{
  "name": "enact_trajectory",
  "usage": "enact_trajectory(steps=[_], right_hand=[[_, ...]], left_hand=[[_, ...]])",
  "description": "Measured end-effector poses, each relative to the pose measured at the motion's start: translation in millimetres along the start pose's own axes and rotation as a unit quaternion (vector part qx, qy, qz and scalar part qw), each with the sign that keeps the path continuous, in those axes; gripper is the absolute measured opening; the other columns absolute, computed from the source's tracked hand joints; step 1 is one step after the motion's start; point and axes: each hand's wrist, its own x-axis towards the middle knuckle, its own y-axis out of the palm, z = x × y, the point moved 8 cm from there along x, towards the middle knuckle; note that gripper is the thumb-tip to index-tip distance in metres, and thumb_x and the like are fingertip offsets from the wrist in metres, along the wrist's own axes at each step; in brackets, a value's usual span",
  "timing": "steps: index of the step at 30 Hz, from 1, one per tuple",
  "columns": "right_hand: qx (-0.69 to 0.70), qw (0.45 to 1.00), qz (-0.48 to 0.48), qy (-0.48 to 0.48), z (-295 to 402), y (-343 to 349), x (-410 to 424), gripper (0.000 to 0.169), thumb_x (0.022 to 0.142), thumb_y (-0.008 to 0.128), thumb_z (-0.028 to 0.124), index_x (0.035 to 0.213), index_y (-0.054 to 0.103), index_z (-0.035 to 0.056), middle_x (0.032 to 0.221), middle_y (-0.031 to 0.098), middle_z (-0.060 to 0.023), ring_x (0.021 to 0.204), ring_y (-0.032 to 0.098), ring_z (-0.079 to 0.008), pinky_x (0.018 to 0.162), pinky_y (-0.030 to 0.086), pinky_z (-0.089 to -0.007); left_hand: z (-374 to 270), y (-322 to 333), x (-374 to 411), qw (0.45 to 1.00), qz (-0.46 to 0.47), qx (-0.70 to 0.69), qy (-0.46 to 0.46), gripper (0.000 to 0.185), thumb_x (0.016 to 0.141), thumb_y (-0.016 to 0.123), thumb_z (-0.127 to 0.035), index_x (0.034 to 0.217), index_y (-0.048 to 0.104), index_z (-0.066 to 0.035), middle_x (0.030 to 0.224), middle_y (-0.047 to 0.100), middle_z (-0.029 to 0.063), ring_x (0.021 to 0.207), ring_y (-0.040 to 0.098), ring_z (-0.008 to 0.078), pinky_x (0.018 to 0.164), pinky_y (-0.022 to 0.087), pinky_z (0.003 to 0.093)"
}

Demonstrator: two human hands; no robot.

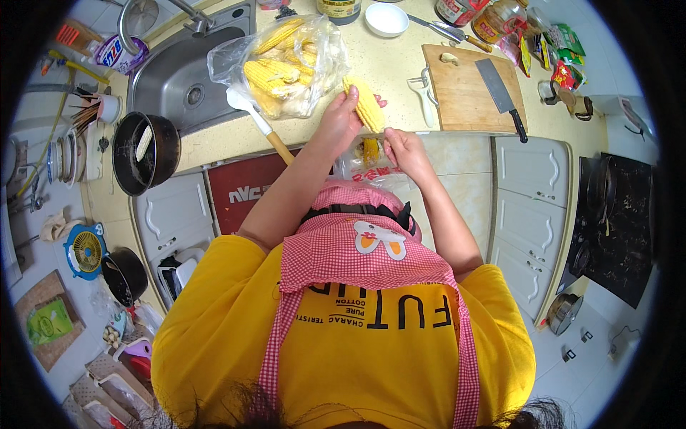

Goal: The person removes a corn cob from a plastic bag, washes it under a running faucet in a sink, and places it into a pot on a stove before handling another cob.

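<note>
My left hand [343, 119] is wrapped round a yellow ear of corn [364, 104], held tilted above the counter's front edge. Close to the ear's lower end is my right hand [403, 151], its thumb and fingertips pinched together; whether something thin is between them cannot be told. A clear plastic bag [327, 69] with several corn ears [270, 75] lies behind my left hand. Below my hands, another plastic bag [370, 170] holds a yellowish-brown thing. One pale ear of corn [143, 143] rests inside a dark pot [166, 155] at the left.
A steel sink [161, 91] is at the left, with a white-headed, wooden-handled utensil [262, 123] near it. To the right, a cleaver [494, 86] lies on a wooden cutting board [455, 102], its handle over the front edge. A peeler [426, 102] and white bowl [387, 20] are nearby.
</note>
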Motion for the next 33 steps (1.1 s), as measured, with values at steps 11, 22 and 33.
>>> enact_trajectory(steps=[11,22,33], right_hand=[[-0.252,0.935,-0.092,-0.232,-5,-8,-4,0.014,0.079,0.059,0.015,0.078,0.060,0.0004,0.078,0.060,-0.0160,0.073,0.058,-0.0315,0.066,0.046,-0.0355],[-0.069,0.989,-0.060,-0.117,31,6,12,0.030,0.084,0.056,0.013,0.112,0.050,0.0036,0.099,0.056,-0.0092,0.083,0.057,-0.0151,0.070,0.047,-0.0268],[-0.249,0.936,-0.224,-0.108,-5,-17,84,0.039,0.074,0.065,0.020,0.103,0.054,-0.0033,0.092,0.060,-0.0229,0.084,0.058,-0.0355,0.075,0.046,-0.0379]], left_hand=[[3,-6,-6,0.998,-0.036,-0.045,-0.039,0.038,0.095,0.031,-0.029,0.118,0.033,0.001,0.106,0.050,0.0193,0.098,0.054,0.0301,0.084,0.045,0.0427],[15,-29,-3,0.997,-0.071,-0.042,-0.005,0.028,0.094,0.038,-0.025,0.110,0.039,-0.001,0.098,0.051,0.0128,0.090,0.053,0.0208,0.080,0.046,0.0336],[-30,-81,-6,0.893,-0.207,0.382,0.118,0.031,0.087,0.047,-0.010,0.115,0.044,0.002,0.112,0.052,0.0137,0.103,0.051,0.0213,0.088,0.041,0.0308]])
